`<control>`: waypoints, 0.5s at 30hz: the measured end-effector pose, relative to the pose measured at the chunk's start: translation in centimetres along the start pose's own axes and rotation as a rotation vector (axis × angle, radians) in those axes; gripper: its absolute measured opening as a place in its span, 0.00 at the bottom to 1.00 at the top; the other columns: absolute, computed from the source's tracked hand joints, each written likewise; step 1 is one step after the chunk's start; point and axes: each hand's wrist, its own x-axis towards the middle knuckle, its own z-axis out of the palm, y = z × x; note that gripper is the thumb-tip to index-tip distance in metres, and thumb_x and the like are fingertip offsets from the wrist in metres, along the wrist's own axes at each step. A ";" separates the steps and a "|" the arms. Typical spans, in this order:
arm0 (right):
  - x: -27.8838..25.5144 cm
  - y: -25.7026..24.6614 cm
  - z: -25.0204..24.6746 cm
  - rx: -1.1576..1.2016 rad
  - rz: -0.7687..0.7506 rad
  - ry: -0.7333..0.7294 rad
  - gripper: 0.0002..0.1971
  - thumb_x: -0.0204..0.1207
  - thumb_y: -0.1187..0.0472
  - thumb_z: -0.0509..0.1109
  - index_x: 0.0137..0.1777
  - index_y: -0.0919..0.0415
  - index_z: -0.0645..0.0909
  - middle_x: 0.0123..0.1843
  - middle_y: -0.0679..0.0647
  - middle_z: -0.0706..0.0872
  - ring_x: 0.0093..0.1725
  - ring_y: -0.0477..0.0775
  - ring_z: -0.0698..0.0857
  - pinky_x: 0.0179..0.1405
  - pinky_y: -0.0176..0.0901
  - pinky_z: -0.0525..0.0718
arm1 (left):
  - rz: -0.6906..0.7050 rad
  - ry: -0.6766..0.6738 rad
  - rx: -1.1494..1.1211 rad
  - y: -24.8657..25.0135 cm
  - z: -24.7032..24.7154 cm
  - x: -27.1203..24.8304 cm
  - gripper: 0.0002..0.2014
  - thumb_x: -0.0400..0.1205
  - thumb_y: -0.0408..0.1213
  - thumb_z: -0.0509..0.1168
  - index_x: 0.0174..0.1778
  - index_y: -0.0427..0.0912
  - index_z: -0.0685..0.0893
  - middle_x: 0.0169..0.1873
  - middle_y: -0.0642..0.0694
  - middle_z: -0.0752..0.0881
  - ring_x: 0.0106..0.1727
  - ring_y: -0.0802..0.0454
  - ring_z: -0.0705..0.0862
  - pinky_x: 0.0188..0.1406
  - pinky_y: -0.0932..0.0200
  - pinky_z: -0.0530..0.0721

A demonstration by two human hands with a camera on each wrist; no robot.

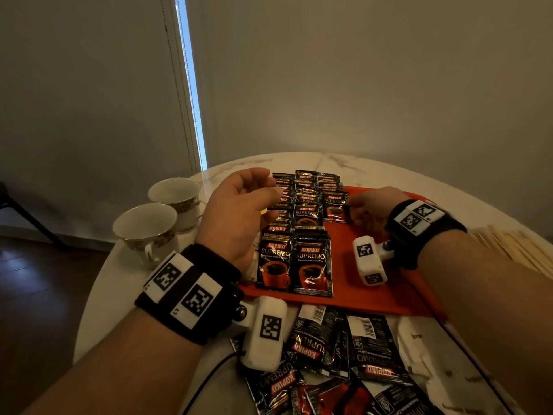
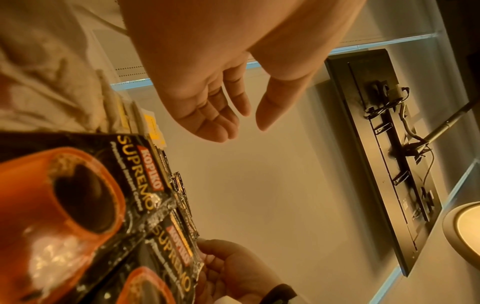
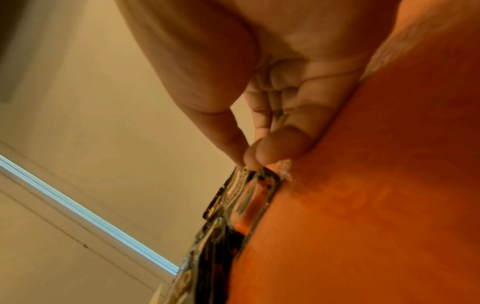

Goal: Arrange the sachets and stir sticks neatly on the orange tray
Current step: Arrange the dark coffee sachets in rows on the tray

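Observation:
Black coffee sachets (image 1: pixel 294 229) lie in overlapping rows on the orange tray (image 1: pixel 359 295). My right hand (image 1: pixel 363 209) rests on the tray and pinches the corner of the nearest sachet of the right-hand row (image 1: pixel 333 208); the right wrist view shows thumb and fingers closed on that sachet (image 3: pixel 249 195) against the tray (image 3: pixel 376 205). My left hand (image 1: pixel 239 211) hovers over the left rows, palm up, fingers relaxed, holding nothing; in the left wrist view the left hand (image 2: pixel 221 115) hangs above the front sachets (image 2: pixel 78 195). Wooden stir sticks (image 1: pixel 514 250) lie at the right.
Loose sachets (image 1: pixel 344 360) are piled on the white marble table (image 1: pixel 125 280) in front of the tray. Two porcelain cups (image 1: pixel 149 232) stand to the left. A black cable (image 1: pixel 206 381) trails off the near edge. A wall rises behind the table.

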 end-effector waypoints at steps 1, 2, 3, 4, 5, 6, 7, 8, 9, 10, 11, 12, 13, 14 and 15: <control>-0.2 0.0 0.0 0.051 -0.005 -0.006 0.13 0.83 0.59 0.74 0.59 0.70 0.84 0.36 0.58 0.83 0.31 0.53 0.82 0.35 0.42 0.79 | -0.005 0.004 -0.002 0.1 0.0 0.0 0.14 0.82 0.24 0.71 0.60 0.45 0.87 0.54 0.47 0.91 0.54 0.49 0.91 0.44 0.56 0.88; -0.5 0.1 0.2 0.119 -0.007 -0.021 0.14 0.83 0.58 0.73 0.60 0.69 0.83 0.39 0.60 0.84 0.34 0.55 0.84 0.39 0.45 0.82 | -0.010 0.008 -0.005 0.1 0.0 0.0 0.14 0.83 0.25 0.71 0.61 0.45 0.87 0.55 0.46 0.91 0.54 0.49 0.91 0.44 0.56 0.88; -0.9 0.1 0.4 0.185 -0.006 -0.045 0.14 0.84 0.57 0.72 0.60 0.68 0.82 0.42 0.61 0.86 0.36 0.56 0.85 0.43 0.46 0.84 | -0.014 0.011 -0.010 0.2 -0.1 0.0 0.14 0.83 0.25 0.71 0.61 0.45 0.87 0.55 0.46 0.91 0.53 0.49 0.91 0.44 0.56 0.88; -1.4 0.0 0.6 0.241 -0.007 -0.080 0.13 0.85 0.55 0.70 0.58 0.67 0.82 0.44 0.62 0.88 0.40 0.57 0.87 0.46 0.48 0.86 | -0.017 0.015 -0.016 0.2 -0.1 0.1 0.13 0.83 0.26 0.71 0.60 0.45 0.87 0.55 0.47 0.91 0.52 0.50 0.91 0.44 0.56 0.88; -2.0 -0.1 1.0 0.269 -0.009 -0.119 0.13 0.86 0.53 0.69 0.56 0.65 0.83 0.47 0.62 0.90 0.43 0.58 0.88 0.49 0.49 0.86 | -0.020 0.020 -0.022 0.2 -0.1 0.1 0.13 0.83 0.26 0.71 0.60 0.45 0.87 0.53 0.47 0.91 0.51 0.50 0.90 0.44 0.56 0.88; -2.5 -0.2 1.4 0.279 -0.015 -0.149 0.14 0.86 0.52 0.68 0.55 0.64 0.83 0.48 0.62 0.90 0.45 0.58 0.89 0.52 0.50 0.87 | -0.022 0.023 -0.025 0.3 -0.1 0.1 0.12 0.83 0.27 0.71 0.59 0.45 0.87 0.52 0.48 0.92 0.51 0.51 0.90 0.44 0.56 0.88; -3.0 -0.4 1.8 0.274 -0.023 -0.162 0.14 0.87 0.51 0.67 0.53 0.64 0.83 0.49 0.62 0.90 0.47 0.59 0.89 0.53 0.51 0.87 | -0.025 0.025 -0.028 0.3 0.0 0.1 0.12 0.84 0.27 0.71 0.59 0.46 0.87 0.52 0.48 0.92 0.50 0.51 0.90 0.44 0.55 0.88; -3.5 -0.5 2.3 0.266 -0.032 -0.164 0.15 0.86 0.50 0.67 0.51 0.63 0.82 0.49 0.61 0.89 0.47 0.59 0.89 0.53 0.51 0.86 | -0.028 0.025 -0.029 0.3 0.0 0.0 0.11 0.84 0.27 0.70 0.58 0.46 0.87 0.52 0.48 0.91 0.50 0.51 0.90 0.44 0.55 0.88; -4.0 -0.7 2.6 0.256 -0.042 -0.159 0.15 0.86 0.50 0.67 0.48 0.63 0.82 0.47 0.60 0.88 0.46 0.58 0.88 0.52 0.50 0.86 | -0.030 0.027 -0.030 0.3 0.1 0.0 0.11 0.84 0.27 0.70 0.58 0.46 0.87 0.52 0.48 0.91 0.50 0.51 0.89 0.44 0.55 0.88; -4.4 -0.9 3.0 0.246 -0.051 -0.149 0.15 0.86 0.49 0.68 0.47 0.62 0.81 0.46 0.58 0.87 0.44 0.57 0.87 0.51 0.50 0.86 | -0.031 0.029 -0.032 0.4 0.1 0.0 0.11 0.84 0.27 0.70 0.57 0.46 0.87 0.52 0.48 0.91 0.50 0.51 0.89 0.44 0.56 0.88; -4.7 -1.0 3.3 0.232 -0.058 -0.138 0.15 0.86 0.49 0.68 0.47 0.61 0.81 0.45 0.57 0.87 0.44 0.56 0.86 0.53 0.51 0.87 | -0.031 0.032 -0.034 0.4 0.1 -0.1 0.11 0.84 0.27 0.70 0.58 0.46 0.87 0.52 0.47 0.91 0.50 0.51 0.89 0.43 0.56 0.88; -5.0 -1.1 3.4 0.224 -0.064 -0.129 0.15 0.86 0.48 0.68 0.49 0.61 0.82 0.46 0.57 0.87 0.45 0.56 0.86 0.56 0.53 0.87 | -0.031 0.035 -0.035 0.5 0.1 -0.1 0.10 0.84 0.27 0.70 0.58 0.45 0.87 0.51 0.47 0.91 0.49 0.51 0.89 0.43 0.56 0.88; -5.2 -1.3 3.5 0.224 -0.069 -0.123 0.15 0.86 0.48 0.68 0.50 0.61 0.82 0.48 0.57 0.87 0.46 0.56 0.86 0.59 0.54 0.86 | -0.030 0.038 -0.035 0.5 0.1 -0.1 0.10 0.84 0.27 0.70 0.58 0.45 0.87 0.51 0.47 0.91 0.49 0.51 0.89 0.43 0.56 0.88; -5.3 -1.3 3.4 0.231 -0.073 -0.121 0.14 0.86 0.49 0.68 0.50 0.61 0.82 0.49 0.57 0.87 0.47 0.56 0.86 0.60 0.54 0.85 | -0.030 0.041 -0.036 0.5 0.1 -0.1 0.10 0.84 0.27 0.70 0.58 0.45 0.86 0.51 0.47 0.91 0.49 0.51 0.89 0.43 0.56 0.88; -5.5 -1.3 3.2 0.243 -0.073 -0.125 0.14 0.86 0.49 0.67 0.49 0.61 0.81 0.50 0.57 0.87 0.48 0.56 0.86 0.59 0.54 0.84 | -0.031 0.042 -0.037 0.6 0.1 -0.2 0.10 0.84 0.27 0.70 0.58 0.45 0.87 0.51 0.47 0.91 0.49 0.51 0.89 0.44 0.56 0.88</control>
